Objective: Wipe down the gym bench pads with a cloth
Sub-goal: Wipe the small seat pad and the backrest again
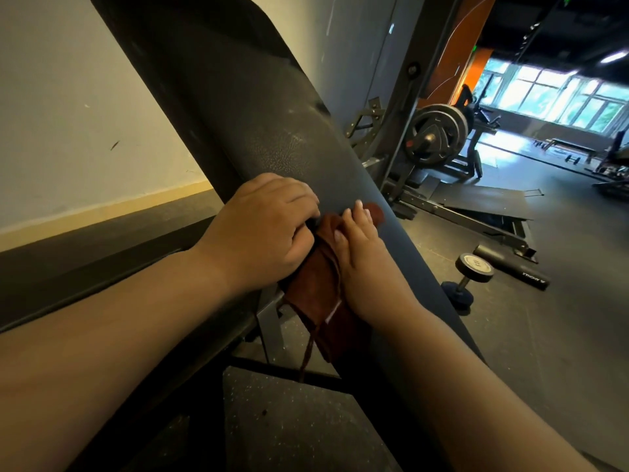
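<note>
Rust-brown cloth on a dark grey, pebble-textured bench pad.

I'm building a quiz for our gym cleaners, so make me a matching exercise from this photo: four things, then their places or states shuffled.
1 cloth
2 dumbbell
3 weight plates
4 bench pad

A lying on the floor
B gripped by left hand and right hand
C tilted, dark grey
D on a bar at the back

Pairs: 1-B, 2-A, 3-D, 4-C
</note>
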Tool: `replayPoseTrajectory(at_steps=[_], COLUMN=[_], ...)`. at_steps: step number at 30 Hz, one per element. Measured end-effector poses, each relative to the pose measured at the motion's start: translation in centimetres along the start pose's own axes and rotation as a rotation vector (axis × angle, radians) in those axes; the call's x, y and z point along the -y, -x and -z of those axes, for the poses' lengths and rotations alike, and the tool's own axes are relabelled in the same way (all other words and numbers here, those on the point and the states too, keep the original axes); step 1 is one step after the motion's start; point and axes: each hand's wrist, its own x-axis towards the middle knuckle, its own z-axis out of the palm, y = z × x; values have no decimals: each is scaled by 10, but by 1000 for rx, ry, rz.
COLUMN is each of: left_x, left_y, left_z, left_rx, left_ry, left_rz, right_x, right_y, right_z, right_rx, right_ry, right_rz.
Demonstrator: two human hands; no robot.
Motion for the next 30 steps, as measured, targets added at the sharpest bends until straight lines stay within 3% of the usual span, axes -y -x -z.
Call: replayPoseTrajectory(at_steps=[7, 15, 21, 23, 24, 27, 30], left_x=[9, 23, 60, 66, 67, 62, 58], left_y=[-21, -50, -80, -89, -91, -92, -92], left_z=[12, 31, 49, 51, 50, 48, 47], left_rx=[68, 162, 196, 212, 214, 207, 183], left_ry=[-137, -234, -339, -349, -351, -378, -357], left_rz=[45, 95, 158, 173, 180, 186, 192], right_x=[1, 5, 15, 4, 0, -5, 19], right_y=[55, -62, -45, -79, -98, -157, -215], right_z=[-13, 7, 3, 8, 10, 16, 27], right_rx=[144, 18, 35, 16, -16, -89, -98], right_ry=[-55, -6, -110, 12, 81, -51, -60], right_rz=[144, 45, 251, 253, 242, 2, 3])
